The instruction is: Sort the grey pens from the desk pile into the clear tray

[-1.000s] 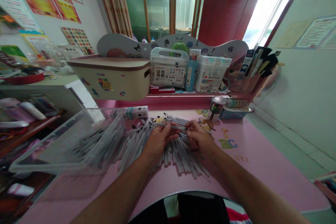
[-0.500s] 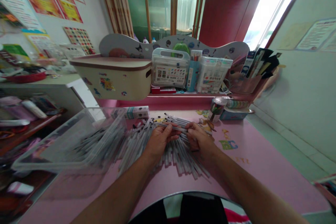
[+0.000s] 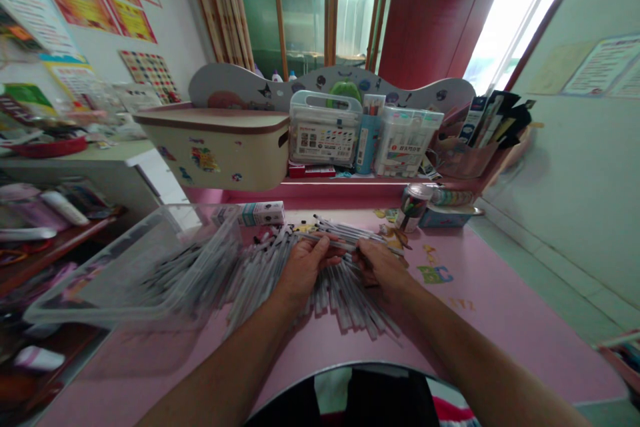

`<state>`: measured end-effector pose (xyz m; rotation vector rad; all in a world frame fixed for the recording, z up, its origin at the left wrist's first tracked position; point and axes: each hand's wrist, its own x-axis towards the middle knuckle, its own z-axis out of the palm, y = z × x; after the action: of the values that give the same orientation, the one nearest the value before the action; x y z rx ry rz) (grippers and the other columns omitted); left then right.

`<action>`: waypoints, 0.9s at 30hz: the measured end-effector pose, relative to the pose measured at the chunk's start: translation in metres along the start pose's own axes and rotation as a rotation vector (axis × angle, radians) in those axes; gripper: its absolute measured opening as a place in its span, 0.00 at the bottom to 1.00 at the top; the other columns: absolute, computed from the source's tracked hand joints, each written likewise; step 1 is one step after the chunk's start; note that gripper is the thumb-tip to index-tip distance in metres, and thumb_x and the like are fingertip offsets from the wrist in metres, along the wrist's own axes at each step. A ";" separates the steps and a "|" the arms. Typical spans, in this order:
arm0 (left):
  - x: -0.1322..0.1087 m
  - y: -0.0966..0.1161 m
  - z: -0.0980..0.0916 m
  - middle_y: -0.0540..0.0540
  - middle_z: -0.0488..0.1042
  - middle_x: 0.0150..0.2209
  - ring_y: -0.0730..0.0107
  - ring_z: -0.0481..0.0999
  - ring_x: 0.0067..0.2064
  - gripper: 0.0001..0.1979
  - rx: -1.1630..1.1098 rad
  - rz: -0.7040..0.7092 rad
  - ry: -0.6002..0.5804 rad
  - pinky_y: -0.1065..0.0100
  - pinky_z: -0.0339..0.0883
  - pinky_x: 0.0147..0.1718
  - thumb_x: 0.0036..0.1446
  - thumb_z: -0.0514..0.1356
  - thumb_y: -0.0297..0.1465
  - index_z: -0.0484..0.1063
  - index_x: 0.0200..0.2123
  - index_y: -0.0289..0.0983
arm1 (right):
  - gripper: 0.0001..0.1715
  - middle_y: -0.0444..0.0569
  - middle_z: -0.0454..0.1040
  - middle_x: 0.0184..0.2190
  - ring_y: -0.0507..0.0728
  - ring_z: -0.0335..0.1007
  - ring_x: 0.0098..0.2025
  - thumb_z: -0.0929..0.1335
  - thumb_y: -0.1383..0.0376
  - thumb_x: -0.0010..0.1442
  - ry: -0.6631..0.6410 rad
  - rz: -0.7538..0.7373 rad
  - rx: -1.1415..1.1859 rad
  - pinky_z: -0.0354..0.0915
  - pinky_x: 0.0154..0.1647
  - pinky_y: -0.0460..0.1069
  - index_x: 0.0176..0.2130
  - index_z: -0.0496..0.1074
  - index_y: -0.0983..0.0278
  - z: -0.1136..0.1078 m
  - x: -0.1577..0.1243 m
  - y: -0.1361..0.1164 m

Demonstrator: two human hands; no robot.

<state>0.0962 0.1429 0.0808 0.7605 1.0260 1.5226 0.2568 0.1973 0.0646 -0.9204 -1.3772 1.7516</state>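
Observation:
Many slim grey-white pens (image 3: 345, 300) lie fanned out in a heap on the pink desk (image 3: 495, 340). Above the heap, my left hand (image 3: 307, 267) pinches a slim pen (image 3: 337, 244) between thumb and fingers. The pen's right end meets the fingertips of my right hand (image 3: 380, 267), whose fingers are closed round it. More pens (image 3: 260, 273) spread to the left of my left hand. A clear plastic bin (image 3: 125, 317) stands at the left with a pile of similar pens (image 3: 175, 273) inside.
Behind the hands are a small patterned box (image 3: 263, 213) and a can (image 3: 415, 203) beside a blue box (image 3: 445, 215). On the shelf stand a cream lidded box (image 3: 215, 153), a clear case (image 3: 325, 133), a marker box (image 3: 407, 143) and a pen holder (image 3: 463, 153).
My right hand's fingers have shifted slightly at the pen's right end. My left hand stays in nearly the same place.

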 end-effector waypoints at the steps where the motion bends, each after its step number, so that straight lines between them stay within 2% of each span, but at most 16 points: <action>1: 0.000 0.000 0.000 0.41 0.81 0.35 0.65 0.81 0.36 0.16 -0.002 0.000 0.006 0.69 0.74 0.34 0.51 0.67 0.40 0.76 0.36 0.32 | 0.23 0.38 0.58 0.17 0.46 0.45 0.16 0.66 0.47 0.58 -0.018 0.000 -0.022 0.40 0.15 0.44 0.28 0.66 0.63 0.000 0.000 0.000; 4: 0.001 0.001 0.000 0.41 0.81 0.35 0.65 0.81 0.36 0.17 -0.009 0.003 0.027 0.69 0.74 0.34 0.50 0.68 0.41 0.76 0.36 0.32 | 0.21 0.35 0.53 0.15 0.46 0.40 0.15 0.69 0.49 0.56 -0.094 0.023 0.028 0.38 0.14 0.43 0.28 0.62 0.61 0.000 0.001 0.000; 7: 0.001 0.001 -0.001 0.41 0.80 0.35 0.65 0.81 0.37 0.17 -0.020 0.015 0.048 0.70 0.74 0.34 0.50 0.68 0.41 0.75 0.36 0.32 | 0.18 0.31 0.50 0.14 0.45 0.37 0.14 0.71 0.54 0.54 -0.105 0.017 0.130 0.37 0.13 0.42 0.32 0.60 0.59 0.001 0.000 -0.001; 10: 0.002 0.001 -0.002 0.43 0.80 0.34 0.66 0.80 0.36 0.16 -0.035 0.042 0.082 0.70 0.73 0.32 0.52 0.66 0.41 0.75 0.36 0.33 | 0.14 0.31 0.54 0.15 0.45 0.39 0.13 0.70 0.62 0.52 -0.091 0.028 0.221 0.38 0.12 0.41 0.33 0.59 0.59 -0.001 -0.001 -0.003; 13: 0.002 0.003 -0.003 0.44 0.80 0.34 0.67 0.80 0.34 0.15 -0.056 0.085 0.123 0.70 0.73 0.30 0.54 0.64 0.42 0.73 0.35 0.35 | 0.12 0.35 0.61 0.18 0.44 0.43 0.13 0.67 0.68 0.45 -0.121 0.060 0.332 0.39 0.11 0.41 0.31 0.59 0.60 -0.005 0.000 -0.006; 15: 0.001 0.004 -0.003 0.45 0.80 0.34 0.67 0.80 0.33 0.16 -0.049 0.110 0.127 0.69 0.72 0.30 0.55 0.63 0.44 0.72 0.34 0.35 | 0.12 0.38 0.65 0.20 0.45 0.47 0.13 0.66 0.68 0.43 -0.193 0.116 0.388 0.39 0.11 0.41 0.31 0.61 0.61 -0.007 -0.001 -0.008; 18: -0.002 0.004 0.000 0.44 0.79 0.33 0.66 0.79 0.33 0.17 0.029 0.110 0.083 0.68 0.72 0.30 0.56 0.61 0.45 0.73 0.33 0.35 | 0.12 0.40 0.67 0.22 0.45 0.50 0.14 0.68 0.63 0.47 -0.251 0.232 0.374 0.38 0.11 0.40 0.34 0.64 0.62 -0.006 -0.002 -0.011; 22: -0.004 0.004 0.003 0.43 0.80 0.34 0.65 0.79 0.35 0.16 0.074 0.117 0.051 0.67 0.71 0.34 0.56 0.62 0.43 0.74 0.32 0.34 | 0.16 0.37 0.63 0.18 0.43 0.46 0.13 0.71 0.56 0.53 -0.245 0.273 0.201 0.37 0.12 0.40 0.30 0.64 0.64 -0.001 -0.005 -0.010; 25: 0.002 0.011 -0.002 0.44 0.79 0.34 0.65 0.79 0.38 0.13 -0.124 0.207 0.116 0.65 0.71 0.40 0.56 0.63 0.40 0.73 0.32 0.36 | 0.17 0.34 0.57 0.14 0.43 0.43 0.13 0.72 0.58 0.50 -0.228 0.228 0.165 0.38 0.12 0.40 0.25 0.62 0.63 0.000 -0.005 -0.010; 27: 0.009 0.020 -0.008 0.47 0.78 0.33 0.67 0.78 0.36 0.10 -0.307 0.267 0.213 0.64 0.72 0.40 0.56 0.62 0.38 0.72 0.33 0.37 | 0.18 0.33 0.54 0.13 0.43 0.41 0.12 0.71 0.59 0.49 -0.149 0.179 0.189 0.38 0.11 0.41 0.23 0.59 0.62 -0.002 -0.002 -0.010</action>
<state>0.0786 0.1492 0.0944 0.5408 0.8378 1.9709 0.2603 0.1981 0.0746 -0.8447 -1.2253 2.0829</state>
